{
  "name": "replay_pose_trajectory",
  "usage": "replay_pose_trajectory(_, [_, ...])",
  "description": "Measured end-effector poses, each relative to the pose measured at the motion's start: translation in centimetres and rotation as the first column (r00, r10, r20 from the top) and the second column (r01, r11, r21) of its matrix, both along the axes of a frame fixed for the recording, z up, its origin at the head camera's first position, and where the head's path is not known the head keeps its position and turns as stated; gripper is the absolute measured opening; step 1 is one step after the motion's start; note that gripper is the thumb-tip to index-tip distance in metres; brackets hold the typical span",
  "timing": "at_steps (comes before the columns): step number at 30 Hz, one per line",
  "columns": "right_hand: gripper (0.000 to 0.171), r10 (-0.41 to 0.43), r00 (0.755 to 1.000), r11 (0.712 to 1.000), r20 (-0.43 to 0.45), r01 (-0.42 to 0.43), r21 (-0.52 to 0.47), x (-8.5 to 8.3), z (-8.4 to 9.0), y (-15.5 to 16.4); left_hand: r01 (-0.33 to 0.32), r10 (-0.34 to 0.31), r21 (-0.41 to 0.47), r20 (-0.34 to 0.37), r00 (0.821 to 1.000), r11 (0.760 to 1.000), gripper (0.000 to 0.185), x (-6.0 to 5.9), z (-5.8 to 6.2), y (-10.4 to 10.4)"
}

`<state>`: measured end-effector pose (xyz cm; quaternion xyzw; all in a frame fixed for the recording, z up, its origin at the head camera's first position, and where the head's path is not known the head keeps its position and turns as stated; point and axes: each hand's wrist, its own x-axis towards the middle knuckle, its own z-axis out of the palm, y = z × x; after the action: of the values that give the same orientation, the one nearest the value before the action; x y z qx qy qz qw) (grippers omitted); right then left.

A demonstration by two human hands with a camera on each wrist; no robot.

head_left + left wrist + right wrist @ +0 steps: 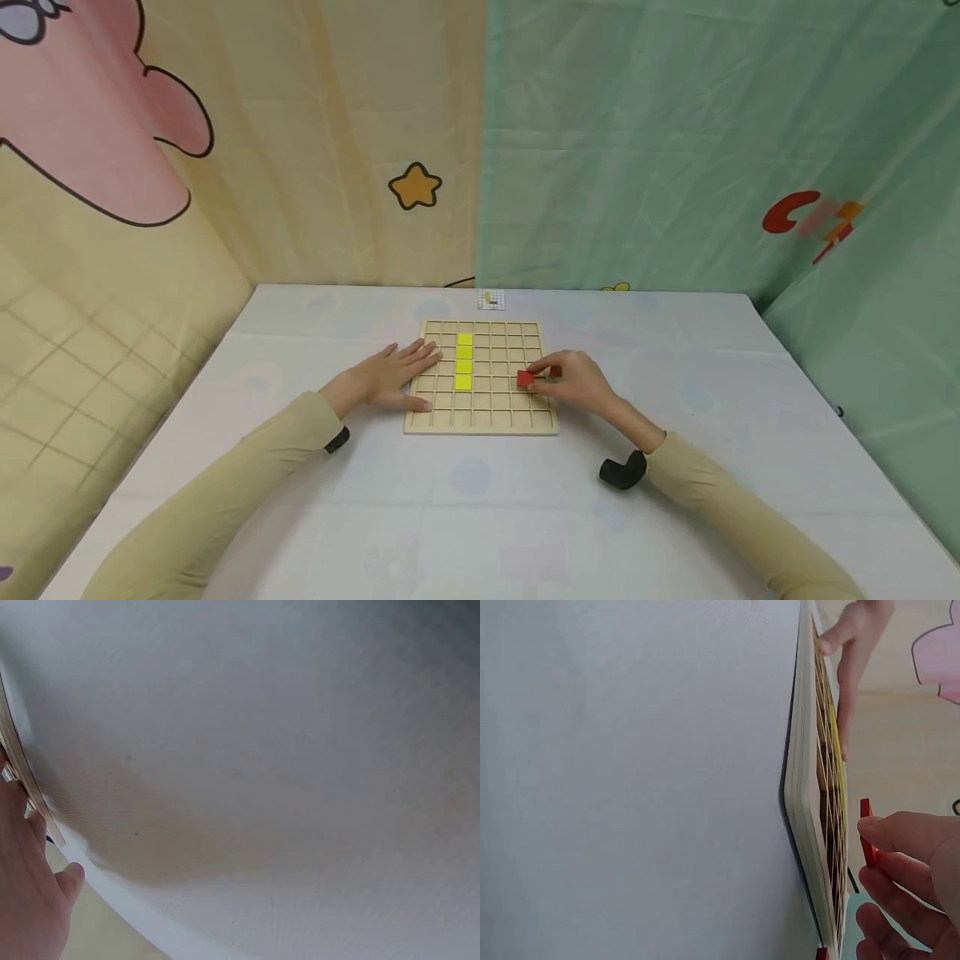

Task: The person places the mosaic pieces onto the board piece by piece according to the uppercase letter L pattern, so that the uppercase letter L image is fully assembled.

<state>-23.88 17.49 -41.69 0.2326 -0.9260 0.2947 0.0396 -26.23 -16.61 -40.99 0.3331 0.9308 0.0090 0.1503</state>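
Note:
A light wooden grid board [480, 423] lies on the table, with several yellow square tiles [464, 367] lined up in one column left of its middle. My left hand [390, 377] rests on the board's left edge with fingers spread. At the right side of the board, my right hand [579, 383] pinches a small red square tile [525, 378] between thumb and fingers. The right wrist view shows that tile [867, 832] nearly edge-on, above the grid. A second red piece [556, 372] shows beside the right fingers, partly hidden by them.
Behind the board lies a small card [491, 300] printed with a grid and a coloured pattern. A white cloth covers the table [465, 525]. Patterned curtains [637, 142] hang along the back and sides. Black wrist mounts [622, 472] sit on the wrists.

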Motion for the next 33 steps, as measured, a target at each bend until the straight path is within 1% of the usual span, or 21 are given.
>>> replay_pose_trajectory(4, [0.026,0.012,1.0,1.0,0.008,-0.012,-0.012,-0.1,-0.1,-1.1,0.002,-0.002,-0.004,-0.002,1.0,1.0,0.093,-0.1,0.0,0.2])
replay_pose_trajectory(10, [0.026,0.014,1.0,1.0,0.02,-0.014,0.0,-0.5,-0.2,-2.7,0.004,-0.004,-0.02,-0.004,1.0,1.0,0.094,-0.4,-0.2,0.4])
replay_pose_trajectory(19, [0.024,0.054,0.997,0.999,0.055,-0.054,0.004,-1.1,-0.2,-4.6,0.003,-0.003,-0.015,-0.004,1.0,1.0,0.094,-0.4,0.0,0.5])
replay_pose_trajectory(26, [0.024,0.044,0.997,0.999,0.058,-0.046,0.025,-1.4,-0.2,-5.3,0.005,-0.005,-0.017,-0.005,1.0,1.0,0.093,-0.3,0.1,0.6])
replay_pose_trajectory(33, [0.024,0.069,0.996,0.998,0.058,-0.069,0.009,-1.5,-0.2,-5.6,-0.004,0.004,-0.028,-0.004,1.0,1.0,0.094,-0.4,0.1,0.6])
